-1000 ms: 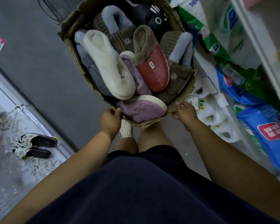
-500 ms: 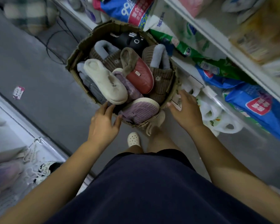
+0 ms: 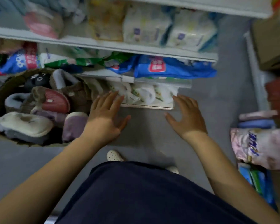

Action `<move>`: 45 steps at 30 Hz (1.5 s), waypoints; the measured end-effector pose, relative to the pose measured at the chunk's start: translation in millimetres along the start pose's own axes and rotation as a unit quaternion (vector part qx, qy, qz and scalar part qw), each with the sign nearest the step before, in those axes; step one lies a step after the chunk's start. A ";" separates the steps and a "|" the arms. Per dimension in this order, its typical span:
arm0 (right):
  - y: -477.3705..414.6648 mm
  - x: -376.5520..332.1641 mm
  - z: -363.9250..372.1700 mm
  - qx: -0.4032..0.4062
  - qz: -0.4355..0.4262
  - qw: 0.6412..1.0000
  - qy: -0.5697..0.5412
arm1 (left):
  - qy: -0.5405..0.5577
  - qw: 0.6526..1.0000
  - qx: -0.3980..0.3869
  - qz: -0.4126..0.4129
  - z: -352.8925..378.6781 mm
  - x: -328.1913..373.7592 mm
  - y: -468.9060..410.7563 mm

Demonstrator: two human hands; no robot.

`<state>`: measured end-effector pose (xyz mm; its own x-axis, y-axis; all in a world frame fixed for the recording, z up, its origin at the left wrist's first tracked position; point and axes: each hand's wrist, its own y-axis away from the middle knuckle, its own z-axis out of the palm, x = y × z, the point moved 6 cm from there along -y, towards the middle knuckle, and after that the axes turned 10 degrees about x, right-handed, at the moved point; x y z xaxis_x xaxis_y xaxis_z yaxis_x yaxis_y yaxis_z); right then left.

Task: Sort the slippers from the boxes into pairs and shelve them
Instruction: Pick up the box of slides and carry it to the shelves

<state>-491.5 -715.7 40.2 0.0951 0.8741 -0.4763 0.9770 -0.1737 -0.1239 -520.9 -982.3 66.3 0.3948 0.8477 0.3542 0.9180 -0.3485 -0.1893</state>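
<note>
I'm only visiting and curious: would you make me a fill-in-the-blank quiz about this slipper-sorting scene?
The brown cardboard box sits to the ___ of both hands. The left hand and right hand are holding ___. The red-topped slipper with brown fleece lining lies ___ the box.
Missing words: left; nothing; inside.

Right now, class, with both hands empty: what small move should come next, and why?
Probably move the left hand to the purple slipper at the side of the box nearest it, and grip it. Both it and the right hand are open, holding nothing, and that slipper lies closest.
</note>
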 end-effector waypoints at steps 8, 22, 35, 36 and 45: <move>125.7 254.4 -192.9 0.088 0.148 0.978 0.114 | 0.104 0.987 -0.039 0.117 122.1 299.1 -51.6; 370.0 496.7 -331.9 0.234 0.497 0.827 0.122 | 0.162 0.883 -0.156 0.413 244.3 669.8 -46.4; 526.0 602.0 -394.3 0.282 0.696 0.655 0.081 | 0.141 0.756 -0.261 0.584 377.3 931.4 -5.5; 535.0 610.6 -399.5 0.288 0.697 0.652 0.071 | 0.131 0.755 -0.269 0.584 385.7 945.4 0.9; 643.1 765.9 -450.9 0.261 0.659 0.706 0.007 | 0.091 0.843 -0.328 0.416 472.2 989.7 101.3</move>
<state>295.8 46.6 -11.7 0.8602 -0.1985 -0.4697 -0.1644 -0.9799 0.1130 -54.5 10.3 -34.8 0.8572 0.1461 0.4939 0.1203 -0.9892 0.0840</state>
